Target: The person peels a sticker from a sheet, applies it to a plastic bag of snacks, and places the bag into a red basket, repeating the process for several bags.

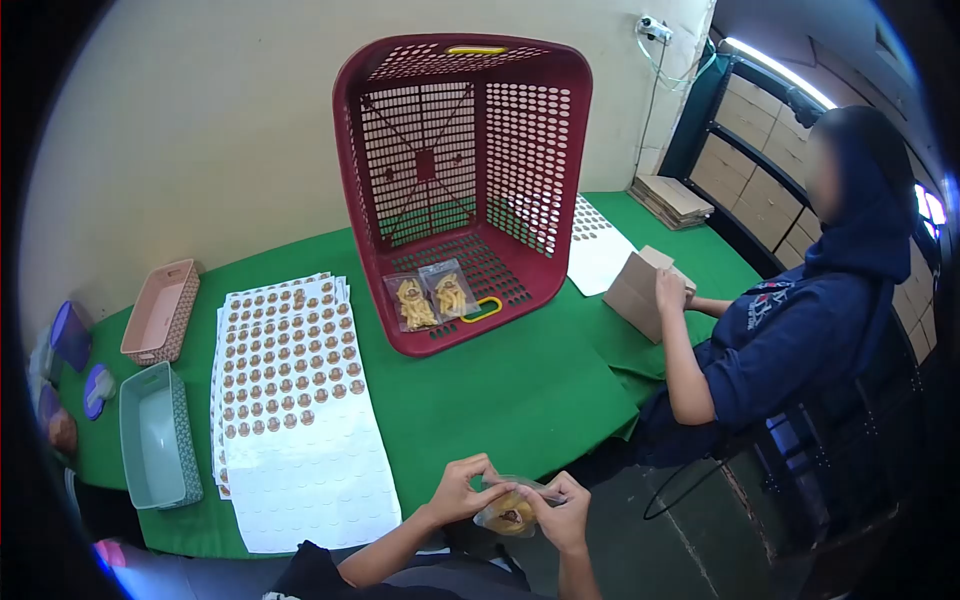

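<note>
Green cloth covers the surface (pixel 500 390) across the middle of the frame. At bottom centre, the left hand (pixel 462 490) and right hand (pixel 562 512) both pinch a small clear snack bag (pixel 510 512) by its top edge, held between them just off the surface's near edge. Left of centre lie sticker sheets (pixel 290 390). A red basket (pixel 465 180) lies on its side at upper centre, with two filled bags (pixel 432 297) on its lower wall. At right, a seated person's hand (pixel 670 290) rests on a brown paper bag (pixel 640 290).
</note>
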`<action>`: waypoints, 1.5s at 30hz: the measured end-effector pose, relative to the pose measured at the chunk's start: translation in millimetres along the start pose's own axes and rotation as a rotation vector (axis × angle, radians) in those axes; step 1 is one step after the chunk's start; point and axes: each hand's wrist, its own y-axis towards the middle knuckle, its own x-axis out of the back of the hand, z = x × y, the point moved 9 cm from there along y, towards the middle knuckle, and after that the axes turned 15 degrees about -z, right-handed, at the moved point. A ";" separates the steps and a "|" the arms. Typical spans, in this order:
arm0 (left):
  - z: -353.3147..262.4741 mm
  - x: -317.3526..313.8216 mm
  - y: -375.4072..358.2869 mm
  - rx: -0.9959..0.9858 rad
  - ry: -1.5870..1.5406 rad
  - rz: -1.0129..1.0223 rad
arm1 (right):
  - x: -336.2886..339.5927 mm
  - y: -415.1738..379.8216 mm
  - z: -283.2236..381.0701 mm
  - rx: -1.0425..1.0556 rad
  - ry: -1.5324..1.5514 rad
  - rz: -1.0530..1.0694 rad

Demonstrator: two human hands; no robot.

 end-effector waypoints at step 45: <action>63.5 -8.4 82.7 0.344 -0.139 -0.837 | -142.1 168.1 -27.7 0.009 0.436 0.973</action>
